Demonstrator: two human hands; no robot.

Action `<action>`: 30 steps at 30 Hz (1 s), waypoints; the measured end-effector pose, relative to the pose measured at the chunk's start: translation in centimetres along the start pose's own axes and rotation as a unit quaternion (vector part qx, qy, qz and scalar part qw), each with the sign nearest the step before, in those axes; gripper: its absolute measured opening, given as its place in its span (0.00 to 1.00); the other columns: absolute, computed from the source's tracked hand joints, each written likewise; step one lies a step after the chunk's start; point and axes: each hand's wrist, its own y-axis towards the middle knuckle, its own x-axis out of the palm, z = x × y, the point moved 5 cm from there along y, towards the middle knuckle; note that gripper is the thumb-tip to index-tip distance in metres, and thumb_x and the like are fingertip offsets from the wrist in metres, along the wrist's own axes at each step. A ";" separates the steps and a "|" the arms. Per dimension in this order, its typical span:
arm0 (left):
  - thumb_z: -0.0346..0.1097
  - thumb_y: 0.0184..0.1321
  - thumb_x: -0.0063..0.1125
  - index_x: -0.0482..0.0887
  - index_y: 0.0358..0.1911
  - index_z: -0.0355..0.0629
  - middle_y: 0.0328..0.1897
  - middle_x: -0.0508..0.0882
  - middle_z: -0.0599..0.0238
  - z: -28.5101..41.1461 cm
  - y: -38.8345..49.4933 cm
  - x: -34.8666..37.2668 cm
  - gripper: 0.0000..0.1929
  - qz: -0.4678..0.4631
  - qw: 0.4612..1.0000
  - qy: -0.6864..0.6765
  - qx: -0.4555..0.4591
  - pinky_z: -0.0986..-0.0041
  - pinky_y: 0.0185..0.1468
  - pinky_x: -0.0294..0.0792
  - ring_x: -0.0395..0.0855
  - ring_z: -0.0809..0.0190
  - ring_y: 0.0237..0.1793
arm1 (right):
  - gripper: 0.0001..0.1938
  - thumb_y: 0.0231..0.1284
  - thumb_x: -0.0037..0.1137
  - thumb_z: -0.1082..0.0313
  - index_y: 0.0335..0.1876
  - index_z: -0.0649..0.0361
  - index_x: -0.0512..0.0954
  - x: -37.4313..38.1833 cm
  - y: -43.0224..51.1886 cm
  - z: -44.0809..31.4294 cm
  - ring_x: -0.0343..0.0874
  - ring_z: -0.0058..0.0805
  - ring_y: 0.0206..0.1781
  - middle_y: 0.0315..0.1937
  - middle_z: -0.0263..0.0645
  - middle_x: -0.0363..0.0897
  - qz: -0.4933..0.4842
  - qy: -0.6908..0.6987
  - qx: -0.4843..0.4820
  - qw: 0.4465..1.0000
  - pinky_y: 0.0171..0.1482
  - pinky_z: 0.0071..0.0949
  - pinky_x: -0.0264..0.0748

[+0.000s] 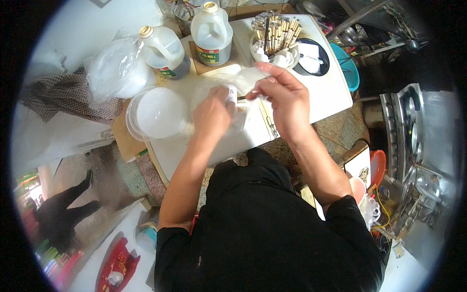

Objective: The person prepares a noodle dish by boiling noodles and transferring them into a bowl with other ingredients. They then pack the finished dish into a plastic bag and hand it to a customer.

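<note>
Over the white table, my left hand (212,111) grips a translucent plastic bag (251,76) together with a white printed label (232,94). Its fingers hide part of both. To its right, my right hand (286,96) pinches the end of a slim dark-ended stick (241,98) between its fingertips; the stick's other end disappears beside the label. Bag film lies around these fingertips, and I cannot tell whether the stick is inside it. Close to my left hand, round translucent plastic lids or bowls (160,113) are stacked.
Two plastic jugs (166,54) (211,36) of liquid stand at the back. Beyond my right hand, a tub (275,45) holds wrapped chopsticks and white spoons, beside a black round tray (324,67). A bagged white container (120,69) and checked cloth (69,95) are left. A person's dark-clothed legs (69,208) show lower left.
</note>
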 end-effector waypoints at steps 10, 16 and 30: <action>0.33 0.71 0.55 0.84 0.57 0.35 0.51 0.90 0.50 3.2 -1.6 -10.0 0.16 0.006 0.817 -0.553 -0.167 0.69 0.36 0.82 0.93 0.52 0.42 | 0.30 0.73 0.58 0.65 0.78 0.64 0.68 2.5 2.4 -5.8 0.88 0.41 0.59 0.54 0.51 0.87 -0.258 0.076 0.115 0.956 0.65 0.36 0.82; 0.34 0.77 0.53 0.76 0.64 0.34 0.59 0.87 0.51 6.0 -2.0 -8.6 0.18 -0.065 0.725 -0.667 -0.157 0.72 0.34 0.85 0.93 0.53 0.47 | 0.35 0.71 0.60 0.66 0.82 0.60 0.61 4.8 3.4 -3.9 0.84 0.47 0.65 0.67 0.57 0.77 -0.333 0.104 0.113 0.930 0.66 0.39 0.82; 0.30 0.76 0.56 0.88 0.47 0.36 0.30 0.85 0.72 4.3 -1.9 -7.8 0.08 0.103 0.901 -0.359 -0.220 0.80 0.34 0.70 0.78 0.76 0.30 | 0.35 0.64 0.71 0.72 0.76 0.59 0.67 0.1 1.1 0.4 0.86 0.32 0.57 0.56 0.41 0.86 -0.337 -0.361 0.031 0.869 0.46 0.27 0.85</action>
